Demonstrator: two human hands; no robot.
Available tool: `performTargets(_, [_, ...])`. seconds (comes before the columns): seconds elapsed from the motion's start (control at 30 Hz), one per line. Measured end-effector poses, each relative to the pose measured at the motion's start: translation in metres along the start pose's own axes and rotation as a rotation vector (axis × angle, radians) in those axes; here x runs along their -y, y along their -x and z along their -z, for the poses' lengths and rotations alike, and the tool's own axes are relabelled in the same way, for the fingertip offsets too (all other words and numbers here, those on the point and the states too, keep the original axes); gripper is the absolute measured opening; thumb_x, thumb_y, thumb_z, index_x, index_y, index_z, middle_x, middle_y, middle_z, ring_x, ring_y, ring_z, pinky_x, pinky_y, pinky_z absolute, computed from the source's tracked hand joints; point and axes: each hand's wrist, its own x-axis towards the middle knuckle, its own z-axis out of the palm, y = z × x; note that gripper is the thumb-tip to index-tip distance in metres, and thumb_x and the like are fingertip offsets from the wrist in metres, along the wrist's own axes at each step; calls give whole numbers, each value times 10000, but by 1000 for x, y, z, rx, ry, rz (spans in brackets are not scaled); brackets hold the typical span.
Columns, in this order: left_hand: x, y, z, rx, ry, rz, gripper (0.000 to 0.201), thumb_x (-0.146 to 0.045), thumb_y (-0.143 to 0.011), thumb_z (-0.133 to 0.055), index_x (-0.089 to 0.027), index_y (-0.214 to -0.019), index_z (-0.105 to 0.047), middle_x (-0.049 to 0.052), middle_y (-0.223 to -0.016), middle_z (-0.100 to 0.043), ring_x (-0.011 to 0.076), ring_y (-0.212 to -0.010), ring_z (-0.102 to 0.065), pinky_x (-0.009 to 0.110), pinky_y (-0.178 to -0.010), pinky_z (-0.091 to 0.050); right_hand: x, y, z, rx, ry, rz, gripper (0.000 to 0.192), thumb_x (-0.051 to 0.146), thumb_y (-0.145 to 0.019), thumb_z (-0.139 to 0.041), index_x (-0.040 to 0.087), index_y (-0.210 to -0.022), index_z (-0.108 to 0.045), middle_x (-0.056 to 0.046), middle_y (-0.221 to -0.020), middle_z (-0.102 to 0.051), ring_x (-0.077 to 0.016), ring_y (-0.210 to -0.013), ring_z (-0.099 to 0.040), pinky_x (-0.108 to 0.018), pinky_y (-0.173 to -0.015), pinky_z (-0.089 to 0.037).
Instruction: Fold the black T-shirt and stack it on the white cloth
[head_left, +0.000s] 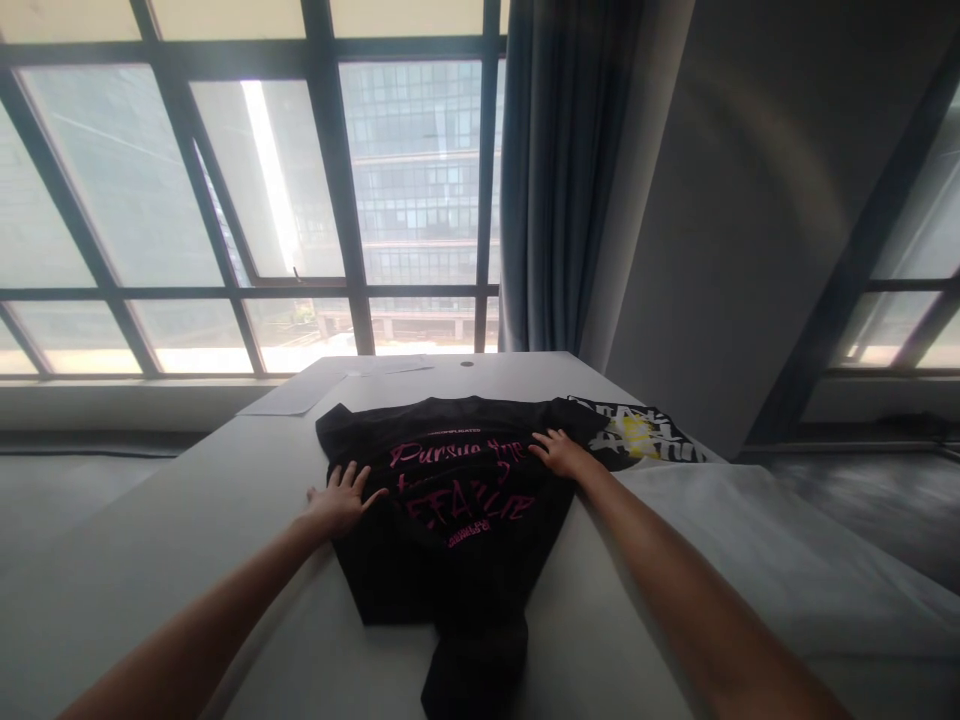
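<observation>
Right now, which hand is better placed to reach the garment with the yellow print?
Probably the right hand. It rests flat on the black T-shirt at its right side, close to the yellow-print garment. The left hand lies on the shirt's opposite edge, farther away.

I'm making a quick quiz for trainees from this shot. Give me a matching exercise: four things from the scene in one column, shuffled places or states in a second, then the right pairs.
Things
1. left hand
2. right hand
3. black T-shirt
4. curtain

Places or states
A. hangs beside the window
B. flat on the shirt's left edge, fingers spread
C. spread on the white table, pink lettering up
D. pressed on the shirt near its upper right, by a black garment with a yellow print

Pairs: 1-B, 2-D, 3-C, 4-A
</observation>
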Motion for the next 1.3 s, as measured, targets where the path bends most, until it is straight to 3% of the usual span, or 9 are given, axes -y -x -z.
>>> performTargets(0.13, [-5,7,9,-32,28,-36,801,-725,-905,-280,-273,-1561,-353,173,-1642,-235,489,-1478,-203,784,-999,-282,29,30,11,-140,202,-7,418,351,-1017,-377,180,-1318,-612,-195,-1350,-575,-342,-1243,-537,-467,-1006,-405])
performTargets(0.23, [-14,20,18,-101,54,-29,709,-619,-948,-312,-230,-1535,-398,139,-1645,-255,435,-1474,-263,717,-1082,-268,54,57,17,-205,241,117,347,265,-998,-410,161,-1198,-674,-186,-1244,-635,-312,-1145,-599,-443,-977,-424])
performTargets(0.37, [-30,46,27,-252,241,-274,536,-481,-996,-279,-241,-1346,-608,89,-1466,-561,290,-1370,-473,493,-1153,-316,74,93,22,-135,37,341,324,158,-911,-492,197,-1128,-729,-110,-1198,-687,-252,-1120,-629,-362,-983,-457])
performTargets(0.53, [-46,87,33,-67,681,-470,715,-689,-933,-283,-178,-1245,-675,100,-1200,-723,284,-1130,-642,395,-1034,-454,82,142,31,-73,-248,560,493,10,-705,-533,200,-1103,-755,-57,-1170,-712,-212,-1088,-651,-292,-998,-474])
performTargets(0.67, [-44,119,40,14,712,-534,760,-765,-851,-413,-188,-1276,-668,93,-1256,-697,310,-1157,-618,407,-1042,-444,83,178,30,27,-277,632,548,-4,-629,-570,209,-1097,-758,-46,-1166,-709,-222,-1068,-660,-284,-964,-496])
performTargets(0.8, [-41,145,38,72,566,-625,760,-628,-654,-750,-223,-1290,-655,84,-1289,-672,310,-1165,-603,383,-1011,-469,85,204,14,-49,-240,618,408,105,-712,-683,191,-1105,-747,-86,-1185,-682,-251,-1100,-638,-336,-993,-484])
performTargets(0.97, [-44,163,27,12,566,-647,441,-464,-729,-683,-203,-1083,-711,52,-1001,-736,236,-905,-655,341,-848,-530,86,221,3,-231,-229,547,247,112,-847,-557,175,-1004,-737,-102,-1088,-690,-233,-1050,-627,-342,-952,-481])
performTargets(1.13, [-22,179,41,-175,745,-526,344,-420,-706,-633,-185,-954,-672,16,-788,-683,183,-704,-601,300,-650,-512,61,227,30,-500,-354,443,298,126,-866,-435,160,-1026,-685,-109,-1046,-681,-234,-1012,-615,-348,-949,-461])
performTargets(1.3, [9,193,66,-161,1088,-363,284,-342,-615,-603,-174,-843,-612,-20,-604,-588,146,-525,-553,240,-464,-417,18,224,53,-650,-584,320,290,233,-835,-426,185,-976,-676,-92,-1000,-688,-254,-965,-619,-401,-933,-469])
